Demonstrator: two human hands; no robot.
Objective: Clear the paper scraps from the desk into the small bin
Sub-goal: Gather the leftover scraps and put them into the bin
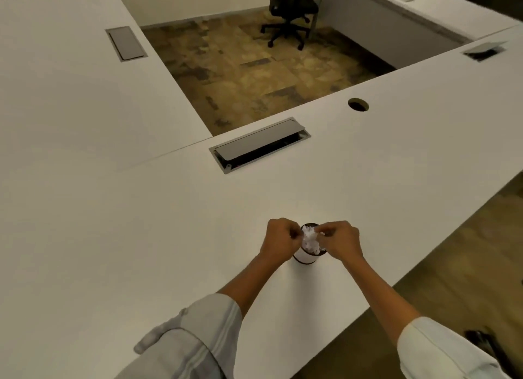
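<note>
Bin (304,256) stood on desk (169,223), heaped with scraps (310,240). Left hand (281,241) and right hand (341,241) curled at its rim, fingertips pinched into scraps; firm grasp not discernible.

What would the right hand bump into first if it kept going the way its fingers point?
Probably the paper scraps heaped in the small bin: the right hand points leftward at them, already about touching. Beyond sits the left hand.

white desks (85,101) are filling the left and lower frame, wrapping around mottled brown floor tiles (254,67) at upper centre. a black office chair (291,11) is standing at the top. dim warm light is falling evenly.
</note>
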